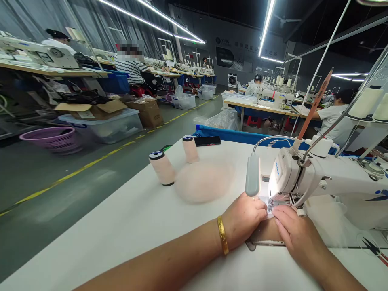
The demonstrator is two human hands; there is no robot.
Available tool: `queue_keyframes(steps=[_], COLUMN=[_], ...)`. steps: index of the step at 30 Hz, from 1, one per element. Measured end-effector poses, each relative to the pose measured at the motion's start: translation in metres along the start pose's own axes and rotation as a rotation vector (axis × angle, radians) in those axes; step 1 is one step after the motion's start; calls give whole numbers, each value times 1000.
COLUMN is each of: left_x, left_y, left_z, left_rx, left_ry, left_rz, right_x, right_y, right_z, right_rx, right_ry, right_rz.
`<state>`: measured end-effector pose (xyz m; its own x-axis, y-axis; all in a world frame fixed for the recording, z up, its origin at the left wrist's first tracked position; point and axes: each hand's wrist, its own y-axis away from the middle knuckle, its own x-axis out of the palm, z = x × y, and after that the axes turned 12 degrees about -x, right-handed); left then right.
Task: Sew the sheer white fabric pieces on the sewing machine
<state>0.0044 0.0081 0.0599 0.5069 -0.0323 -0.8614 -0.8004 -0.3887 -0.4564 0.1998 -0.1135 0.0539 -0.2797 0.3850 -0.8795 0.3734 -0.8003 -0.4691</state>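
Note:
Under the presser foot of a white sewing machine point(281, 169) lies a small piece of white fabric point(268, 215). My left hand point(244, 220), with a gold bracelet point(222, 235) at its wrist, grips the fabric's left side with curled fingers. On the other side, my right hand point(298, 228) has its fingers pressed together at the fabric's edge, close to the needle. Both sets of fingertips partly hide the piece. A grey lamp point(252, 176) hangs just above my left hand. Sheer pale material point(329, 220) lies right of my right hand.
Two pale pink thread cones point(163, 168) point(190, 149) stand on the white table point(145, 242), beside a sheer pink pile point(203, 182). A black phone point(207, 140) lies behind them. Red-handled snips point(374, 248) rest at right. Co-workers sit at other machines beyond the aisle.

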Motion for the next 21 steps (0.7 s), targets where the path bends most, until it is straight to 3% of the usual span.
queue_keyframes(steps=[21], left_x=[0], left_y=[-1], left_z=[-2], left_rx=[-8], left_ry=[-17], left_rz=[11], right_x=[1], right_y=[1], right_z=[-3], right_rx=[-6], right_ry=[33], right_rz=[21])
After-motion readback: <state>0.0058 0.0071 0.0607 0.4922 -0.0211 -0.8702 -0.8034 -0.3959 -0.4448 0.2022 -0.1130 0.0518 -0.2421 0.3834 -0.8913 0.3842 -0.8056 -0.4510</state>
